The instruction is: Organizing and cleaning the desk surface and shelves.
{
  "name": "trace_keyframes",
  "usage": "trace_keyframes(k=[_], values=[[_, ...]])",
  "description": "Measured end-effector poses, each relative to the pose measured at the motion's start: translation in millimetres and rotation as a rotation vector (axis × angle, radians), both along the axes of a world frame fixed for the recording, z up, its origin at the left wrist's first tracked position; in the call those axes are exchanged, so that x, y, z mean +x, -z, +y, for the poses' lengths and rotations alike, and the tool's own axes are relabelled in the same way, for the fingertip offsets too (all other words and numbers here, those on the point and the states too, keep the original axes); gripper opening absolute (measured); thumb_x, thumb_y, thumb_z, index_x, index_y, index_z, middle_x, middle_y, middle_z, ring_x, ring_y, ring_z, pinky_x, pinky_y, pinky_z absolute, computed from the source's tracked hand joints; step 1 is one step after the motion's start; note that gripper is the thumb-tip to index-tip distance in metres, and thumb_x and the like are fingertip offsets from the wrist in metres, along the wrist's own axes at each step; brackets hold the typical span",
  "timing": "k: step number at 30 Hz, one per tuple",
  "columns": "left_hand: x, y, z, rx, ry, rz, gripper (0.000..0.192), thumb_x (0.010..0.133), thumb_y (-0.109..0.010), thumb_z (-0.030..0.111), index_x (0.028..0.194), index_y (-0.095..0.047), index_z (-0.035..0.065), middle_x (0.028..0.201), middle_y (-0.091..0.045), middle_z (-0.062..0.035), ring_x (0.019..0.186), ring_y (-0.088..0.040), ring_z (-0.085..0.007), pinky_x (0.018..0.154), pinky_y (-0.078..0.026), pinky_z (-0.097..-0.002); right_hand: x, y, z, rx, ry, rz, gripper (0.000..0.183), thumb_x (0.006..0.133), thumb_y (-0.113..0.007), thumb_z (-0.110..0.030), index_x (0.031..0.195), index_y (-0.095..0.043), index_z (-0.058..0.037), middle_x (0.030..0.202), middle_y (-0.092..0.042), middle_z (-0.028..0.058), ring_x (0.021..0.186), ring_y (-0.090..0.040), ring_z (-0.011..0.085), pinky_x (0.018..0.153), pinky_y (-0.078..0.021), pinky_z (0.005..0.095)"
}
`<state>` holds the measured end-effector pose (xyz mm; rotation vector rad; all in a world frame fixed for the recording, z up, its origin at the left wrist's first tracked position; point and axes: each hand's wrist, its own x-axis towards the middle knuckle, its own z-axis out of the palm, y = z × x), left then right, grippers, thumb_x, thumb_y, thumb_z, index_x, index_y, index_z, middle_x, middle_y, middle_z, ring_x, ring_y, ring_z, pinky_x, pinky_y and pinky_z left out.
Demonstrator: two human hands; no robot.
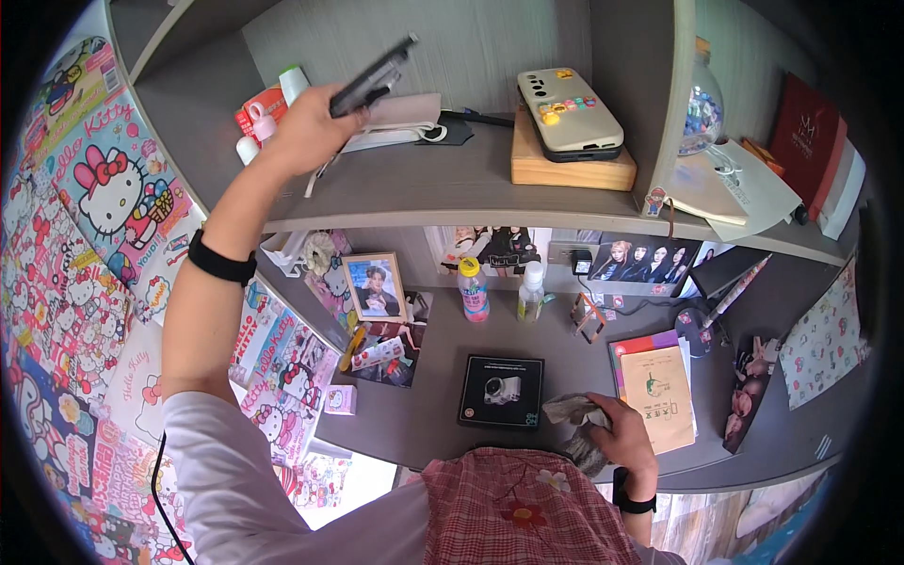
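My left hand (314, 131) is raised to the upper shelf and grips a dark, flat, elongated object (374, 76), seen edge-on; what it is cannot be made out. Below and beyond it lie a pale pouch or folded paper (402, 111) and a white strap (395, 135). Low over the desk's front edge, my right hand (625, 434) holds a crumpled grey cloth (571, 409), part of which hangs under the fingers. Just left of the cloth a black box with a camera picture (501, 390) lies flat on the desk (424, 431).
On the shelf, a beige phone case with charms (572, 109) rests on a wooden block (565, 169). Two bottles (473, 289) stand at the desk's back, near a framed photo (374, 287). Notebooks (657, 395) lie at right. The shelf's front edge (459, 217) overhangs the desk.
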<state>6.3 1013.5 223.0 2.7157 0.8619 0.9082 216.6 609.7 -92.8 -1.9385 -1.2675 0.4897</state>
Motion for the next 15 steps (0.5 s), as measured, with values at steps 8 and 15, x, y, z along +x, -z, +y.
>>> trace_keyframes(k=[8,15], values=[[-50.5,1.3,-58.3,-0.303,0.342,-0.958,0.031,0.087,-0.068,0.016,0.107,-0.065,-0.0062,0.078,-0.063,-0.0038,0.061,-0.050,-0.0086,0.057,-0.042,-0.0247,15.7,69.0,28.7,-0.056,-0.099,-0.014,0.051,0.075,-0.066,-0.014,0.124,-0.060,-0.0038,0.112,-0.066,0.0217,0.106,-0.062,0.0383,0.093,-0.0496,0.0417],[-71.6,148.8,-169.7,-1.140,0.361,-1.148,0.040,0.090,-0.062,0.012,0.125,-0.053,-0.0042,0.100,-0.065,-0.0099,0.077,-0.064,-0.0148,0.068,-0.052,-0.0285,16.6,107.8,37.4,-0.137,-0.037,-0.517,0.055,0.075,-0.070,-0.020,0.127,-0.059,-0.0050,0.110,-0.066,0.0224,0.102,-0.062,0.0426,0.092,-0.0495,0.0448]])
